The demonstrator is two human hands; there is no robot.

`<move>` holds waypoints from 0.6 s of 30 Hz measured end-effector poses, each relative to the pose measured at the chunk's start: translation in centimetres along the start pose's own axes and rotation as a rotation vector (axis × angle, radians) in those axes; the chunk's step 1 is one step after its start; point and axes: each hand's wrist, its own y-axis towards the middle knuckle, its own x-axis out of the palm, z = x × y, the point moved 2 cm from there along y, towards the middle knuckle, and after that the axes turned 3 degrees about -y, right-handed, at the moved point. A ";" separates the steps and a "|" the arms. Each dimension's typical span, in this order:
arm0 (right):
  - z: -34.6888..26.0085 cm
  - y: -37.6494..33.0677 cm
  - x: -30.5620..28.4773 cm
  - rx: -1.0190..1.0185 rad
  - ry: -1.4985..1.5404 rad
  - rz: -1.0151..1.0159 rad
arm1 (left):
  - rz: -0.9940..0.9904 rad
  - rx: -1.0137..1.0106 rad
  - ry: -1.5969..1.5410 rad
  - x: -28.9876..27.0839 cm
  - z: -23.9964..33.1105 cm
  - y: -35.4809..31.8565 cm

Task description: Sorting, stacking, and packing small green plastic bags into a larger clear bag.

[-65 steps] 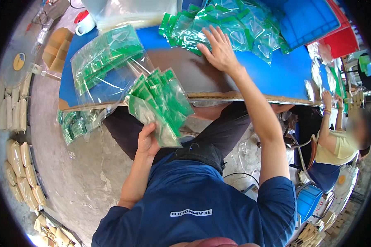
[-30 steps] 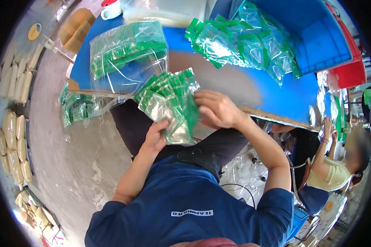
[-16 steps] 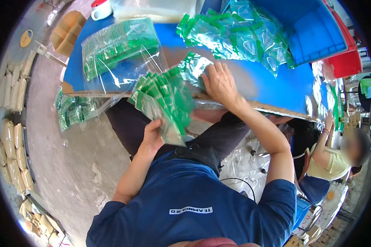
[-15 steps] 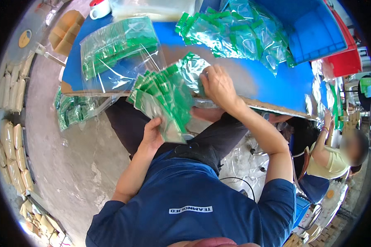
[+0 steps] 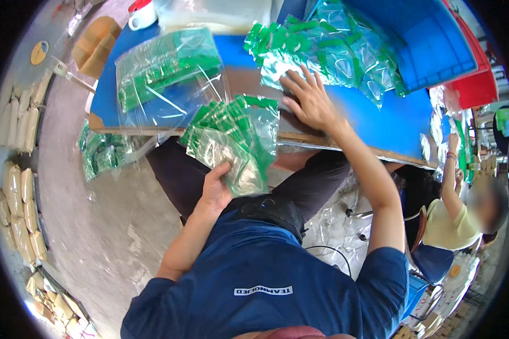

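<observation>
The left hand (image 5: 216,191) grips a fanned stack of green-topped packets (image 5: 234,141) above the lap, at the blue table's (image 5: 396,121) edge. The right hand (image 5: 311,101) lies flat with fingers spread on the loose packet pile (image 5: 333,51) on the table. A clear bag (image 5: 167,79) of packets sits beside it.

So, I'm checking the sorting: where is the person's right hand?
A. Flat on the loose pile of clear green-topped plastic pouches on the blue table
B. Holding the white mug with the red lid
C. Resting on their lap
A: the right hand lies spread on the loose pile of clear green-topped plastic pouches, while the left hand holds a fanned stack of pouches.
</observation>
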 end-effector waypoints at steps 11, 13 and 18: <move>-9.9 -5.7 -2.0 0.325 1.259 0.081 | -0.010 -0.106 0.006 1.0 -0.2 0.0; -10.1 -5.5 -1.9 0.450 1.264 0.199 | 0.011 -0.105 0.038 0.8 -0.6 0.0; -12.7 -6.5 -3.5 0.612 1.269 0.069 | 0.131 -0.080 0.203 3.0 -0.6 -0.7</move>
